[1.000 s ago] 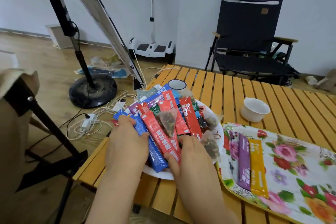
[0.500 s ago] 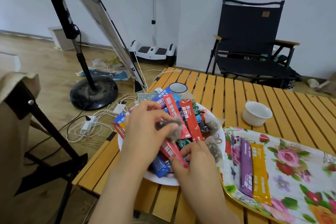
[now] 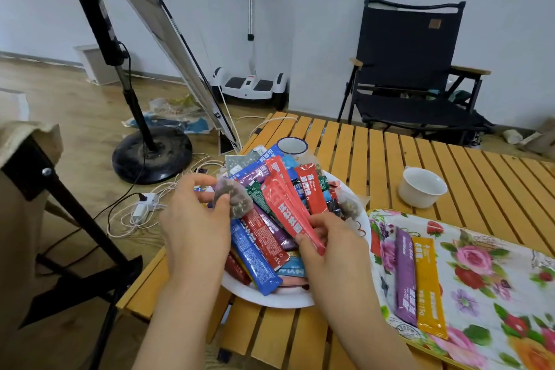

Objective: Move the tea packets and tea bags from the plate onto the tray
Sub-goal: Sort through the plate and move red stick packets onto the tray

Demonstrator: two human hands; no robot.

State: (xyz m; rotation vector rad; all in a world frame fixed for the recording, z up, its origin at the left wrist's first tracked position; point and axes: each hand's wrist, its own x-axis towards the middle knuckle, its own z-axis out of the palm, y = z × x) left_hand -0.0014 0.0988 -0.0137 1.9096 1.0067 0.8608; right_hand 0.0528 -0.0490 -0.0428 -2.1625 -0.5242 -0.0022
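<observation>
A white plate (image 3: 271, 297) at the table's near left corner is heaped with red, blue, purple and green tea packets and mesh tea bags. My left hand (image 3: 195, 225) pinches a mesh tea bag (image 3: 235, 198) lifted over the plate's left side. My right hand (image 3: 333, 246) grips the lower end of a red tea packet (image 3: 288, 213) raised slantwise above the heap. To the right lies the floral tray (image 3: 486, 276) with a purple packet (image 3: 405, 276) and a yellow packet (image 3: 428, 285) side by side on its left part.
A white bowl (image 3: 420, 188) stands on the slatted wooden table (image 3: 390, 156) behind the tray. A blue-rimmed mug (image 3: 292, 146) sits behind the plate. On the floor to the left are a fan stand (image 3: 150, 153) and cables; a black folding chair (image 3: 411, 69) stands beyond the table.
My left hand has picked the mesh tea bag off the heap and drawn it left. My right hand has taken hold of the red packet and lifted its end.
</observation>
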